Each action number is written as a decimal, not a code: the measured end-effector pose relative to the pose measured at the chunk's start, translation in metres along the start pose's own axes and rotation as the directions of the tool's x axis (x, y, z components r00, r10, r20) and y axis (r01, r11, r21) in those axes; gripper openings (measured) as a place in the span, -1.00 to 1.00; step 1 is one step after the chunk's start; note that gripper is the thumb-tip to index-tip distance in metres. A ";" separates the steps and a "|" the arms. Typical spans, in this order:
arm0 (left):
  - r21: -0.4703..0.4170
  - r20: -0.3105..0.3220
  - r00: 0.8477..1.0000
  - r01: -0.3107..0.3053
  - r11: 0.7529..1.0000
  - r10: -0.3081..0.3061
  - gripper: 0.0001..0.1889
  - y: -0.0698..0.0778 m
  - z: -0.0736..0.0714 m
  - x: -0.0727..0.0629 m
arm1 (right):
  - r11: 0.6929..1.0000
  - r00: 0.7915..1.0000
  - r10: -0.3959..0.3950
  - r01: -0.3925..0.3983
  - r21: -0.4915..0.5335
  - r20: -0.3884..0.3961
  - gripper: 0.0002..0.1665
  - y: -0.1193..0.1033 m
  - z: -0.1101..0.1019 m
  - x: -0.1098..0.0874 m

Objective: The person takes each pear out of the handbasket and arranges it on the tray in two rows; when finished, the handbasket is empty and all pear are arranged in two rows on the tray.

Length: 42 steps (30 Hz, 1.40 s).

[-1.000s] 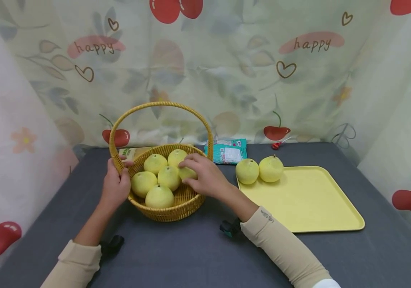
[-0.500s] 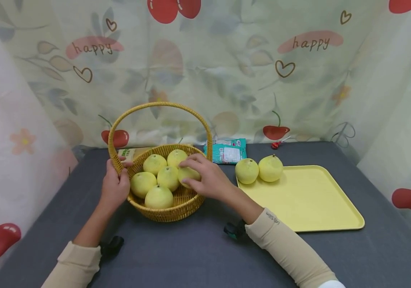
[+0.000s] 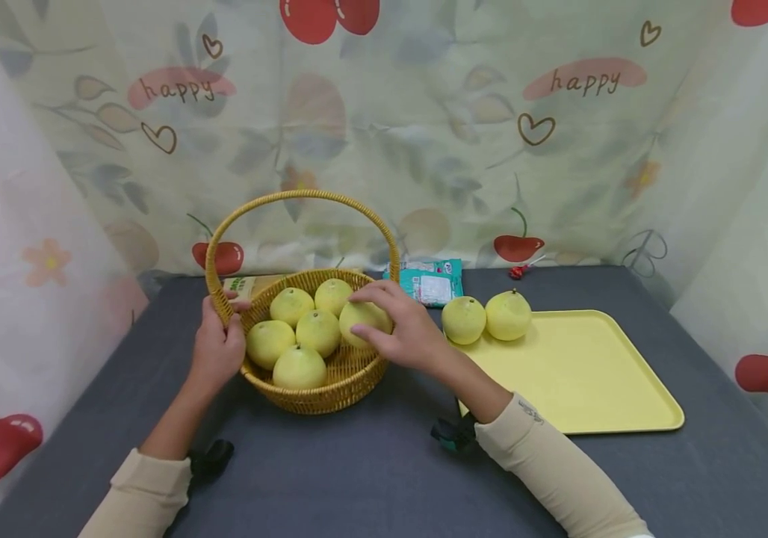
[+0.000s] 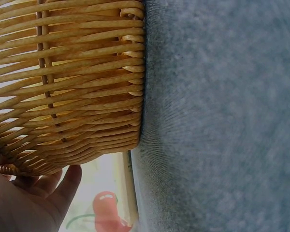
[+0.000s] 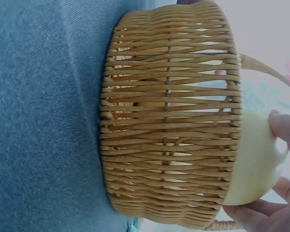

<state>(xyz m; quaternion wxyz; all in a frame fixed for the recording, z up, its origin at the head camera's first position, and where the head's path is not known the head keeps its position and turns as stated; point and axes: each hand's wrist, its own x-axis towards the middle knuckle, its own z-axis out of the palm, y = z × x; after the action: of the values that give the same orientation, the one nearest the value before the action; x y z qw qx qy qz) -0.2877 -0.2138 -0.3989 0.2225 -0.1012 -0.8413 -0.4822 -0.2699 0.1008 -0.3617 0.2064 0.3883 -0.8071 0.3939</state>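
A woven basket (image 3: 317, 400) with a tall arched handle stands on the dark table, holding several round pale yellow-green fruits (image 3: 317, 333). My left hand (image 3: 218, 344) grips its left side at the handle's base; in the left wrist view, that hand's fingers (image 4: 70, 186) curl at the rim. Thumb and fingers of my right hand (image 3: 407, 329) hold one round yellow-green fruit (image 3: 361, 323) at the basket's right side. The right wrist view has this fruit (image 5: 256, 159) partly above the rim, its lower part behind the weave.
A yellow tray (image 3: 586, 373) lies to the right, with two more of these fruits (image 3: 508, 314) at its back left corner. Behind are a teal packet (image 3: 432, 284), a red lollipop (image 3: 517, 272) and a flat greenish-beige package (image 3: 243, 285). A printed curtain closes off the back.
My right hand has moved right with the fruit, from among the others to the basket's right side. My left hand and the basket have stayed put.
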 end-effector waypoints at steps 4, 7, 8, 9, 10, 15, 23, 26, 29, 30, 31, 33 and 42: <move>-0.001 -0.004 1.000 0.000 1.000 0.000 -0.65 -0.001 0.000 -0.001 | 0.999 0.999 -0.020 0.022 0.029 -0.040 -0.57 -0.001 -0.005 -0.002; -0.001 -0.006 1.000 -0.002 1.000 0.002 -0.65 -0.001 0.000 -0.001 | 0.998 0.996 -0.041 0.045 0.042 -0.075 -0.57 -0.002 -0.011 -0.004; -0.001 -0.006 1.000 -0.003 1.000 0.003 -0.65 -0.001 0.000 -0.001 | 0.998 0.995 -0.046 0.050 0.046 -0.085 -0.57 -0.003 -0.013 -0.004; -0.003 -0.007 1.000 -0.005 1.000 0.005 -0.65 -0.001 0.000 -0.001 | 0.997 0.994 -0.052 0.057 0.052 -0.094 -0.58 -0.003 -0.015 -0.005; -0.007 -0.007 1.000 -0.006 1.000 0.006 -0.65 -0.001 0.000 0.000 | 0.997 0.993 -0.056 0.062 0.053 -0.103 -0.58 -0.003 -0.017 -0.006; -0.013 -0.005 1.000 -0.009 1.000 0.009 -0.65 -0.001 0.000 0.000 | 0.996 0.991 -0.055 0.063 0.068 -0.124 -0.59 -0.004 -0.029 -0.012; -0.009 -0.002 1.000 -0.008 1.000 0.008 -0.65 0.000 0.000 0.001 | 0.997 0.990 -0.020 0.030 0.070 -0.138 -0.56 -0.002 -0.047 -0.023; -0.011 -0.007 1.000 -0.009 1.000 0.009 -0.65 0.000 0.000 0.000 | 0.996 0.989 -0.006 0.018 0.082 -0.147 -0.55 0.000 -0.052 -0.026; -0.012 -0.010 1.000 -0.008 1.000 0.008 -0.65 -0.001 0.000 0.000 | 0.997 0.988 0.006 0.007 0.082 -0.157 -0.55 -0.002 -0.058 -0.029; -0.010 -0.011 1.000 -0.007 1.000 0.007 -0.65 -0.001 0.000 -0.001 | 0.996 0.987 0.011 0.003 0.084 -0.160 -0.55 -0.005 -0.061 -0.030; -0.007 -0.010 1.000 -0.006 1.000 0.006 -0.65 -0.001 0.000 -0.001 | 0.996 0.987 0.017 -0.002 0.087 -0.162 -0.56 -0.009 -0.064 -0.031; -0.002 -0.008 1.000 -0.004 1.000 0.004 -0.65 -0.002 0.000 -0.001 | 0.996 0.986 0.031 -0.017 0.086 -0.166 -0.57 -0.018 -0.071 -0.033; -0.002 -0.011 1.000 -0.003 1.000 0.003 -0.65 0.000 0.000 0.000 | 0.995 0.974 0.097 -0.091 0.037 -0.204 -0.57 -0.027 -0.099 -0.043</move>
<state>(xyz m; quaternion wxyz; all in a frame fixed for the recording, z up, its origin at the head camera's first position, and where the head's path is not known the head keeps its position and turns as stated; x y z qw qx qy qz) -0.2875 -0.2139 -0.3994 0.2278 -0.0999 -0.8394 -0.4832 -0.2194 0.1890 -0.3159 0.2646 0.3098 -0.7934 0.4523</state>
